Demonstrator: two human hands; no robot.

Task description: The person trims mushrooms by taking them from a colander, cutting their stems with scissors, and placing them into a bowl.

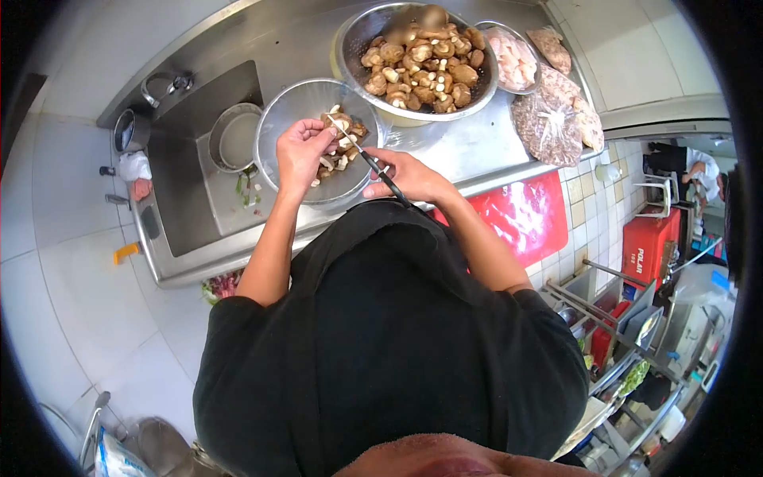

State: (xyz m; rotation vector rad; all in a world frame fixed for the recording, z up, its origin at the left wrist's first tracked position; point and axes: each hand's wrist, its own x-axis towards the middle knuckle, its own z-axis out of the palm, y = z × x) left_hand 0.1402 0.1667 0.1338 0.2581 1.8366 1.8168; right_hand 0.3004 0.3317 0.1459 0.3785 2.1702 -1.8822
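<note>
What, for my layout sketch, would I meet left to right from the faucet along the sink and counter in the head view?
Round pan, smaller bowl of mushroom pieces, larger bowl of mushrooms, bowl of pale pieces.

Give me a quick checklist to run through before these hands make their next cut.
1. Right hand gripping the black-handled cutting tool: ok.
2. Left hand well clear of the blade: not ok; its fingertips are close beside it.
3. Left hand firmly holding a mushroom: cannot tell; its fingers hide the grip.
4. Blade over the smaller bowl, so pieces should drop inside: ok.
5. Room left there: ok; mushroom pieces cover only part of it.
6. More whole mushrooms within view: ok, piled in the larger metal bowl.
</note>
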